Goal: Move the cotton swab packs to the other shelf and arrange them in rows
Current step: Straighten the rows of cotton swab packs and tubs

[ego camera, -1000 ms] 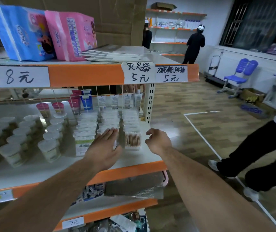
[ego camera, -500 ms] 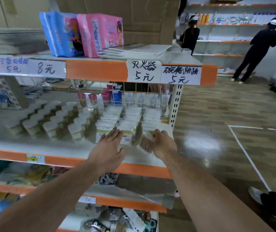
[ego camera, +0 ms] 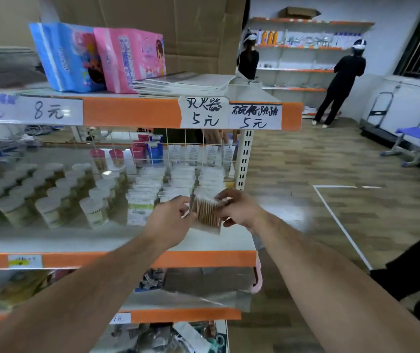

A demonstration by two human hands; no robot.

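Observation:
A clear cotton swab pack (ego camera: 206, 214) with wooden sticks is lifted just above the front of the middle shelf (ego camera: 117, 238). My right hand (ego camera: 239, 208) grips its right edge and top. My left hand (ego camera: 169, 219) pinches its left edge. Behind it, three rows of cotton swab packs (ego camera: 175, 180) stand on the shelf, running back toward a wire grid. The front pack of the left row (ego camera: 140, 208) has a green and white label.
Several round white-lidded tubs (ego camera: 51, 197) fill the shelf's left part. Blue and pink packages (ego camera: 97, 56) and flat booklets sit on the top shelf. Lower shelves hold mixed goods. Two people stand at far wall shelves (ego camera: 303, 47); another person's dark legs (ego camera: 417, 271) are at right.
My right hand has lifted the front swab pack off the right row. My left hand moved from the middle row over to the pack's left edge. The view shifted closer.

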